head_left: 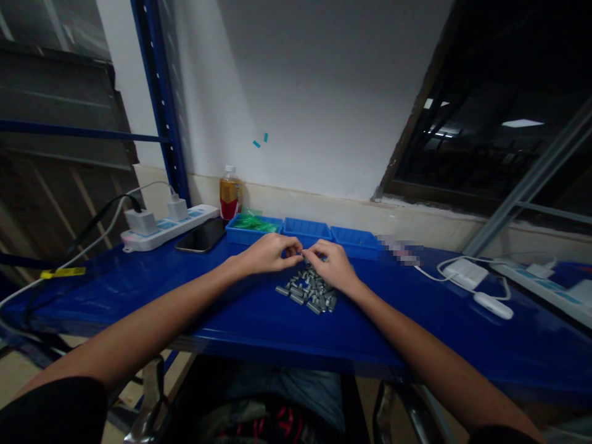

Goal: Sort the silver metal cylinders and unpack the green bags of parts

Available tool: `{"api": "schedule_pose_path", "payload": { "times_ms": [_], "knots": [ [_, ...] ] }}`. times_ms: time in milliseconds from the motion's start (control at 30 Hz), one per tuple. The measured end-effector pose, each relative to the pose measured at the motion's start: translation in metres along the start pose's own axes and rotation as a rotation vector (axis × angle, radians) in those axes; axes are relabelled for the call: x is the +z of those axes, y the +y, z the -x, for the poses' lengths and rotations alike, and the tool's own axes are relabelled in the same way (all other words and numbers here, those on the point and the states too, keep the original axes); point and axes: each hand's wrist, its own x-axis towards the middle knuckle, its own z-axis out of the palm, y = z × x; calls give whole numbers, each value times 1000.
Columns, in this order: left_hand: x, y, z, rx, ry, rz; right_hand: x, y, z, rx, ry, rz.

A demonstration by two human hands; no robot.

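On the blue table (250, 314) lies a pile of small grey metal parts (314, 290), some of them short cylinders. My left hand (272, 253) and my right hand (330, 262) meet just above the back of this pile. The thumb and fingers of each are pinched together around something tiny between the fingertips, too small to make out. Behind my hands stand three blue trays in a row: the left tray (250, 236) holds green plastic pieces, while the middle tray (308, 229) and the right tray (355, 240) are partly visible.
A bottle (230, 194), a dark phone (201, 235) and a white power strip (198, 216) with cables are at the back left. On the right lie a white adapter (465, 273), a small white case (493, 305) and another power strip (550, 287). A wall rises behind.
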Motion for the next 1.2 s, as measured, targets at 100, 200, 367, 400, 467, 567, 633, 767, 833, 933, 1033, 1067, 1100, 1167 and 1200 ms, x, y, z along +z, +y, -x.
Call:
{"api": "schedule_pose_path", "payload": {
  "times_ms": [100, 200, 367, 400, 467, 567, 633, 767, 833, 933, 1033, 1067, 1100, 1167, 1200],
  "knots": [
    [0, 0, 0, -8, -24, 10, 0, 2, 0, -18, -20, 21],
    [1, -1, 0, -11, -39, 0, -1, 5, 1, -70, -28, 76],
    [2, -2, 0, -16, -44, -53, -5, 10, 1, -170, -38, 196],
    [2, -2, 0, -18, -42, -62, -6, 10, 1, -176, -32, 213],
    [2, -1, 0, -25, -33, -80, -8, 9, 1, -180, -17, 243],
    [0, 0, 0, -41, -3, -88, -9, 7, 1, -178, -6, 256],
    [-1, 0, 0, -55, 23, -82, -9, 6, 2, -178, -18, 234],
    [-3, 1, 1, -55, 16, -59, -8, 6, 3, -187, -57, 185],
    [-3, 2, 1, -40, -6, -50, -8, 5, 3, -195, -73, 175],
    [-4, 3, 2, -25, -21, -43, -8, 3, 3, -207, -97, 172],
    [-4, 3, 1, -19, -21, -39, -9, 1, 4, -205, -114, 185],
    [-3, 3, 1, -19, -22, -39, -10, 1, 4, -204, -118, 191],
    [-3, 3, 1, -18, -24, -39, -10, 1, 4, -203, -123, 198],
    [-2, 3, 1, -17, -31, -42, -10, 1, 5, -202, -132, 212],
    [-2, 3, 1, -16, -34, -45, -10, 1, 5, -200, -136, 219]
  ]
}}
